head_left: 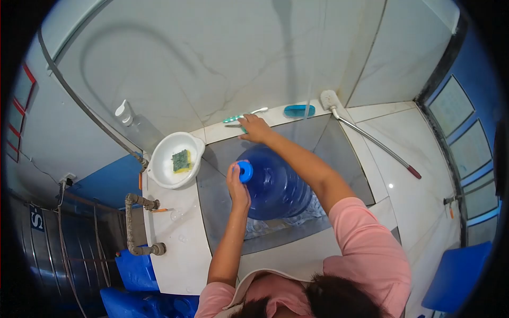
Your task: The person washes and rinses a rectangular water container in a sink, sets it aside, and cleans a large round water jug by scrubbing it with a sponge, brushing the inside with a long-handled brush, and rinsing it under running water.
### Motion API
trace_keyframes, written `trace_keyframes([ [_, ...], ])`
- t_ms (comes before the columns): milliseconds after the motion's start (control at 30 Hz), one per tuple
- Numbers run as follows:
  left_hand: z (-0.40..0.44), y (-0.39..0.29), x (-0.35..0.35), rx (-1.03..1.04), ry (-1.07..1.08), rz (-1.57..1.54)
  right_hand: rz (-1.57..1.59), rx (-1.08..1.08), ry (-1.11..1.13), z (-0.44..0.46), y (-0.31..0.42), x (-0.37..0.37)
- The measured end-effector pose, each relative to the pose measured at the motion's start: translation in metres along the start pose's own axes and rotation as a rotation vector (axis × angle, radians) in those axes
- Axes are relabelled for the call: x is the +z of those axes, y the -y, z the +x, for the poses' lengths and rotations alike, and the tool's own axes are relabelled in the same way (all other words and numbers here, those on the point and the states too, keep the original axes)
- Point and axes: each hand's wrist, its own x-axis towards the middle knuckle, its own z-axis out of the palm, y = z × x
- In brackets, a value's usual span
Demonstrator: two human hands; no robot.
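Observation:
A large translucent blue water jug (273, 185) stands tilted in the grey-tiled basin, its bright blue neck (245, 171) facing up toward me. My left hand (237, 186) is closed around the side of that neck. Beyond the jug, my right hand (255, 129) reaches to the white back ledge. Its fingers and thumb close about a small green-handled tool with a thin grey end (232, 125); the exact kind is partly hidden. Just behind those fingers lies a green-and-white brush (245, 115) with a white end.
On the left counter stands a white plastic basin (175, 161) holding a green-and-yellow sponge (182, 161). Behind it is a clear pump bottle (140, 127). A teal brush (299, 111) and a long-handled white scrubber (371, 137) lie right. A metal pipe (130, 222) juts out left.

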Motion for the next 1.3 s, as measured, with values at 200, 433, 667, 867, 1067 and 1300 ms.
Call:
trace_keyframes([
  [200, -0.007, -0.026, -0.023, -0.196, 0.091, 0.038, -0.233, 0.063, 0.255, -0.003, -0.008, 0.033],
  [433, -0.021, -0.022, 0.007, -0.19, 0.027, 0.13, 0.593, 0.519, 0.477, -0.077, 0.054, -0.14],
  [667, -0.055, -0.032, 0.047, -0.265, 0.2, 0.268, 0.411, 0.506, 0.583, -0.146, 0.108, -0.213],
  [867, -0.089, -0.005, 0.055, -0.229, 0.199, 0.32, 0.137, 0.463, 0.575, -0.163, 0.131, -0.21],
  [1067, -0.1, -0.008, 0.051, -0.213, 0.2, 0.159, -0.027, 0.354, 0.339, -0.182, 0.142, -0.196],
  [1300, -0.098, -0.006, 0.048, -0.223, 0.203, 0.081, 0.002, 0.314, 0.45, -0.169, 0.143, -0.206],
])
